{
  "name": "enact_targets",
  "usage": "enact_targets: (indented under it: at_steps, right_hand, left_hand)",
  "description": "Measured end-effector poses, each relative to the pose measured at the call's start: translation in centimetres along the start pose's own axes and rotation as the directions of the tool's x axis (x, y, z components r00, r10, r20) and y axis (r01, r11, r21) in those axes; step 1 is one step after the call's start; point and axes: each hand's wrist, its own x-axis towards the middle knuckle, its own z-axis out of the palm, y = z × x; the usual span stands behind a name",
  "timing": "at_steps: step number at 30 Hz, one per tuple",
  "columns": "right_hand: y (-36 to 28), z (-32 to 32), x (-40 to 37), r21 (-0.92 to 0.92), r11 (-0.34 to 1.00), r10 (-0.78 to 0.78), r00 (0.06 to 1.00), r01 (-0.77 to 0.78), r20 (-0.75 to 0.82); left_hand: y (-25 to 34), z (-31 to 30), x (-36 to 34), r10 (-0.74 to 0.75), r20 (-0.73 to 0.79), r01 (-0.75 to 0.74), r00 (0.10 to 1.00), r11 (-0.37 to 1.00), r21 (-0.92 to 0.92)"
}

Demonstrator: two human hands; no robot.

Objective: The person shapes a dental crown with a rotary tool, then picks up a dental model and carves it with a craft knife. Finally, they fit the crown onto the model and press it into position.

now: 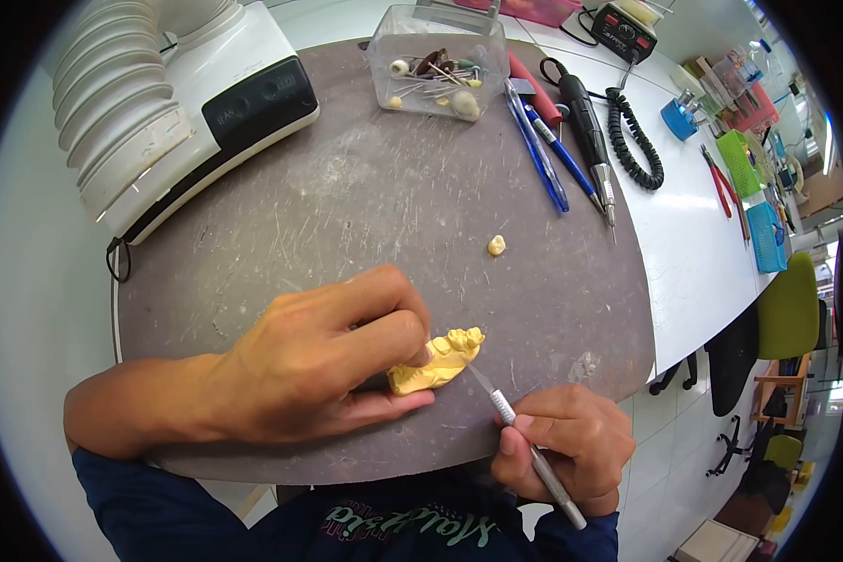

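Yellow dental model (437,362) pinched by palm-down left hand (314,365); curled right hand (569,448) clamps scalpel (503,406).

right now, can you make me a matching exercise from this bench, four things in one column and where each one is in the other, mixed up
Things
1. yellow cast
2. metal knife
3. small yellow piece
4. clear box

Places
A. gripped in the right hand, blade tip at the cast
B. at the far edge of the grey mat, with burs inside
C. pinched in the left hand
D. lying loose on the mat, apart from both hands

Pairs: 1-C, 2-A, 3-D, 4-B
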Motion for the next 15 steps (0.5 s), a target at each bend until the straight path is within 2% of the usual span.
enact_targets:
  at_steps: [4, 15]
  right_hand:
    - [-0.21, -0.13, 0.54, -0.006, 1.000, -0.003, 0.998, 0.004, 0.067]
    - [-0.27, -0.06, 0.51, -0.027, 1.000, 0.000, 0.997, 0.002, 0.071]
  left_hand:
    - [0.02, -0.02, 0.03, -0.007, 0.005, 0.007, 1.000, 1.000, -0.006]
    - [-0.04, 0.05, 0.07, 0.009, -0.003, -0.010, 1.000, 1.000, -0.008]
